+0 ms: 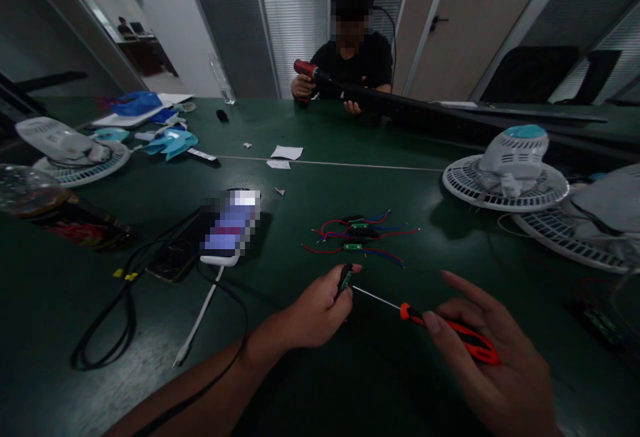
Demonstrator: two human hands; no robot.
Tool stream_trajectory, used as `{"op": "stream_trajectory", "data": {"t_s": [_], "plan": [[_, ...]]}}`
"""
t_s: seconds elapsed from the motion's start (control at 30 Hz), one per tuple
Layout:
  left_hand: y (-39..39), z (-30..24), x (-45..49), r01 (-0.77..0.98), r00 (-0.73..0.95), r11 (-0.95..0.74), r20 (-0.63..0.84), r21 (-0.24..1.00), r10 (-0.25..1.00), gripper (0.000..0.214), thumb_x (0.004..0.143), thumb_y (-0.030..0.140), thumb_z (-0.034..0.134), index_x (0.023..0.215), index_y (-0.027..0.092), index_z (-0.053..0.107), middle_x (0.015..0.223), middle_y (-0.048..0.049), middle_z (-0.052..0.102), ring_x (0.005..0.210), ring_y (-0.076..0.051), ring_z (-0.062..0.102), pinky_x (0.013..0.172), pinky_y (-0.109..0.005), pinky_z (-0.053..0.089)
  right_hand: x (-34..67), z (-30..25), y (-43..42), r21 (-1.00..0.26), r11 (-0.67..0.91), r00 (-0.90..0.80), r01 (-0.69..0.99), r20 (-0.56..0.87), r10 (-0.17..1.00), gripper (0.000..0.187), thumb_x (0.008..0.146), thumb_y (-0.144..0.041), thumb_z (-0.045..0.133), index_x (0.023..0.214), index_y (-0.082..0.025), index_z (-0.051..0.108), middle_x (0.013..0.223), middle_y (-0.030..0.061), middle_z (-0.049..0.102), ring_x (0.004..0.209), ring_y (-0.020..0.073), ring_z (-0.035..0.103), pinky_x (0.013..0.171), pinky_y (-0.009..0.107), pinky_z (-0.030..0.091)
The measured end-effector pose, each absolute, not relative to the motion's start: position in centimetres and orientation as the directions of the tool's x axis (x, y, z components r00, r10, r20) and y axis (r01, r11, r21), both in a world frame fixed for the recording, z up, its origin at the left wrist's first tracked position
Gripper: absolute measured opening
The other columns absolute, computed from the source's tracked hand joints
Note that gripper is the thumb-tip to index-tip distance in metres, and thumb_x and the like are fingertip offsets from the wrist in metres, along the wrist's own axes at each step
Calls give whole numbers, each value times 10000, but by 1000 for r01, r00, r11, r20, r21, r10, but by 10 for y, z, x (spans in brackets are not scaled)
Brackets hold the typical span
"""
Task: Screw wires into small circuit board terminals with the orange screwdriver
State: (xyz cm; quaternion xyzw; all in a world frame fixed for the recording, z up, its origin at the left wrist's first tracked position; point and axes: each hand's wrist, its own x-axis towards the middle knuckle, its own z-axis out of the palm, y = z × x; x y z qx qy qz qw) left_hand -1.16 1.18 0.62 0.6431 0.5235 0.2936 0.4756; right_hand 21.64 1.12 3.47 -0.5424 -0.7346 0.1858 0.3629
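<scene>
My left hand (320,307) pinches a small green circuit board (346,279) with a black part, between thumb and fingers. In my right hand (505,364) lies a screwdriver (465,338) with an orange and black handle, gripped by the thumb while the index finger is stretched out. Its thin metal shaft points left, and the tip is at or very near the board; whether they touch I cannot tell. Just beyond my left hand, several similar boards (353,247) with red and blue wires lie on the green table (390,187).
To the left are a lit phone (230,227), a dark phone (173,257), black cables and a drink bottle (75,217). White fan parts (505,180) stand at the right, another (75,150) at the left. Across the table a person holds a red power tool (305,69) and a long black bar (425,105).
</scene>
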Motion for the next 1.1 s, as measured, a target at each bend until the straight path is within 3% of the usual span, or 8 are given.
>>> {"op": "stream_trajectory", "data": {"t_s": [0.27,0.5,1.1], "plan": [[13,2,-11,368,294,-5,-112,930,949,455,937,273,357,1365,119,374,682,41,451,585,-120,459,571,-264,403,215,36,11,-709,331,-177,622,284,942,358,908,-425,494,1196,-221,549,622,-19,696,476,149,636,454,257,470],[12,2,-11,364,290,2,-116,931,950,467,937,278,355,1373,109,368,676,46,458,582,-119,485,582,-272,420,213,38,10,-731,183,-50,658,199,979,376,943,-440,414,1151,-210,627,497,-42,620,395,141,589,391,250,435],[12,5,-11,393,280,-10,-109,919,954,449,934,273,357,1360,137,390,690,39,450,604,-125,479,601,-275,432,213,36,10,-715,267,-87,646,279,956,333,889,-369,511,1175,-213,582,618,-15,699,476,160,653,412,259,438]]}}
